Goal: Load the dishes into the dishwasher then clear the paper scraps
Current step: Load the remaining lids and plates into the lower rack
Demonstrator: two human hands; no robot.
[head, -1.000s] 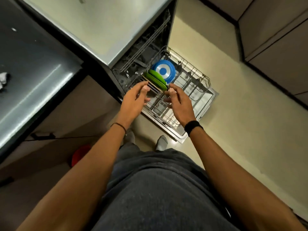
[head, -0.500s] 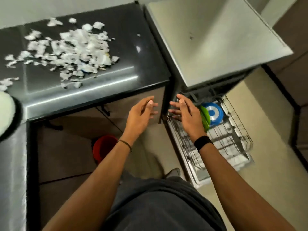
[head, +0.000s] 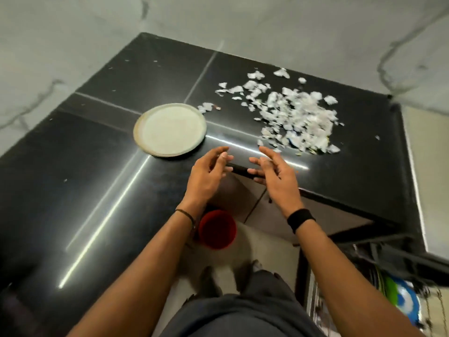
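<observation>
A pale round plate [head: 170, 130] lies flat on the black counter [head: 73, 181]. To its right is a heap of white paper scraps [head: 294, 113]. My left hand [head: 206, 176] and my right hand [head: 272, 173] hover side by side over the counter's inner corner, just in front of the plate. Both have relaxed fingers and hold nothing. At the bottom right, blurred, the dishwasher rack [head: 315, 310] shows a green plate [head: 391, 290] and a blue-and-white plate [head: 405, 302] standing in it.
A red bin [head: 217, 229] stands on the floor under the counter corner, between my forearms. Cabinet doors [head: 245, 200] sit below the counter edge. The grey dishwasher top [head: 427, 181] borders the counter on the right. A marbled wall [head: 218, 18] runs behind.
My view has swung left and up from the dishwasher rack to the counter. Both hands left the rack and now hover over the counter corner near the plate, holding nothing.
</observation>
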